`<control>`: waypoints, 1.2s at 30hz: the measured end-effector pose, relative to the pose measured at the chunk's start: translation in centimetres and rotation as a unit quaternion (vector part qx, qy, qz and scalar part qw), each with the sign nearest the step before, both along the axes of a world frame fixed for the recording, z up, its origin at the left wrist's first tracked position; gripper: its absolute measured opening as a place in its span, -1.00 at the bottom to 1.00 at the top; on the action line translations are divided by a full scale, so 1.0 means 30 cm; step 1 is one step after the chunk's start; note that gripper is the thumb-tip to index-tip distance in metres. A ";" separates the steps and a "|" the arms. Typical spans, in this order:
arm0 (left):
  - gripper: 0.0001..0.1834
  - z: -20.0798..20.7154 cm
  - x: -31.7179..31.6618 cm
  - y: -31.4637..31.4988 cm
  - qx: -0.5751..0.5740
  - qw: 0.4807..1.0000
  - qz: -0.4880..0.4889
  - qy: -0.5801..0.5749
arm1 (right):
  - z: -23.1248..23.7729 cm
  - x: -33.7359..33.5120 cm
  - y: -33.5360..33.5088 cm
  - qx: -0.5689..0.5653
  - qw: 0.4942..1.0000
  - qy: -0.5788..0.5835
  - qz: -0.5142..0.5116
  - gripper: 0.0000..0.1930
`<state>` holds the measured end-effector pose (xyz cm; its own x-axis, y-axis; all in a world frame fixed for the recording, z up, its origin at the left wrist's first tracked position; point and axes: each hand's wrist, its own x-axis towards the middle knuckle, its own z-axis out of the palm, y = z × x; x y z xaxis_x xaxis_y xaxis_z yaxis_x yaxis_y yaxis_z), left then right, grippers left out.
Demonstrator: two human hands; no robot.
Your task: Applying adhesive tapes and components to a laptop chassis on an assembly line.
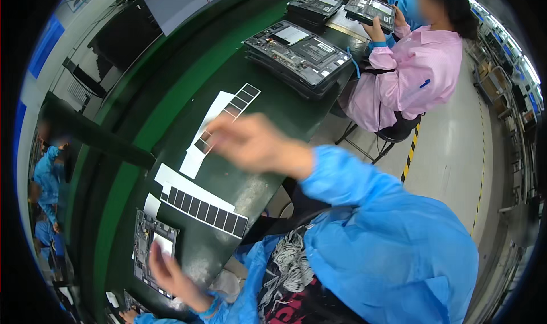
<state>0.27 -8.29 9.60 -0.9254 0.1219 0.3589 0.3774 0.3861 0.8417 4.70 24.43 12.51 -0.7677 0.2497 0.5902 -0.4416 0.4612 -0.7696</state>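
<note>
Head view is showing the person's left hand [166, 273] resting with spread, released fingers on an opened grey device [152, 250] lying flat at the near end of the green table [188, 79], seemingly steadying it there. The right hand [250, 143] is reaching out, blurred, over a white backing sheet [219, 116] carrying dark adhesive pads; whether its fingers are pinching anything cannot be told. A second pad sheet [199, 204] is lying between the two hands, within easy reach. Farther along, a co-worker in pink [419, 68] is holding another device beside a stack of devices [299, 56].
</note>
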 end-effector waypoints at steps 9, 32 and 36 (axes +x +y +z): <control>-0.18 0.020 0.065 1.113 0.082 0.914 -0.364 -0.158 | -0.191 0.312 1.084 0.094 0.915 -0.169 -0.353 -0.66; -0.22 0.071 0.186 1.246 0.424 0.889 -0.174 -0.004 | 0.017 0.334 0.614 -0.317 0.910 0.167 -0.211 -0.77; -0.50 0.043 0.116 0.892 0.542 0.814 -0.095 -0.184 | -0.099 0.351 0.289 -0.317 0.938 0.124 -0.071 -0.57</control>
